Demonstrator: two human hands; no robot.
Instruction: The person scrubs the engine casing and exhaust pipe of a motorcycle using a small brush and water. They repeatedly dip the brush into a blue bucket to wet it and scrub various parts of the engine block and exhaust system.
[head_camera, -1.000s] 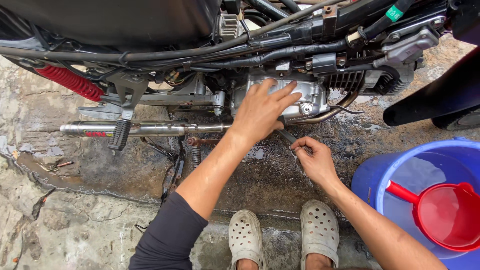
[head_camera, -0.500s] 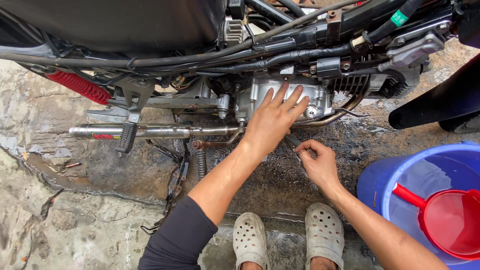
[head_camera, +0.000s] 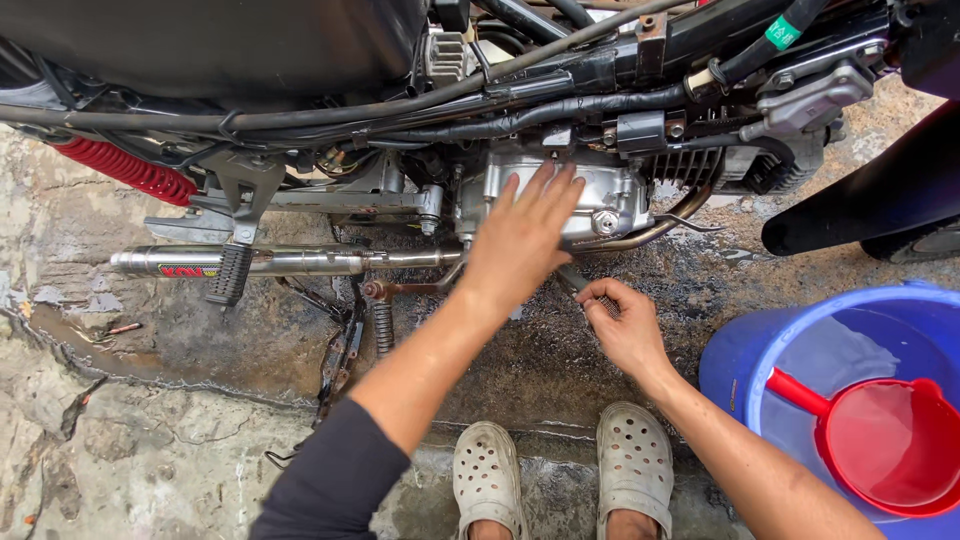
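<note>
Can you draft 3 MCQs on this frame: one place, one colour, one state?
1. Where does the left hand rest?
A. on the engine casing
B. on the exhaust pipe
C. in the bucket

2. What colour is the scoop in the bucket?
A. green
B. red
C. white

3. How is the right hand set?
A. flat and open on the ground
B. raised clear of everything
C. closed around a thin dark tool

Answers: 1 A, the fingers are spread flat on the silver casing. 2 B, the scoop and its handle are red against the blue bucket. 3 C, the fingers curl around the tool below the casing.
</note>
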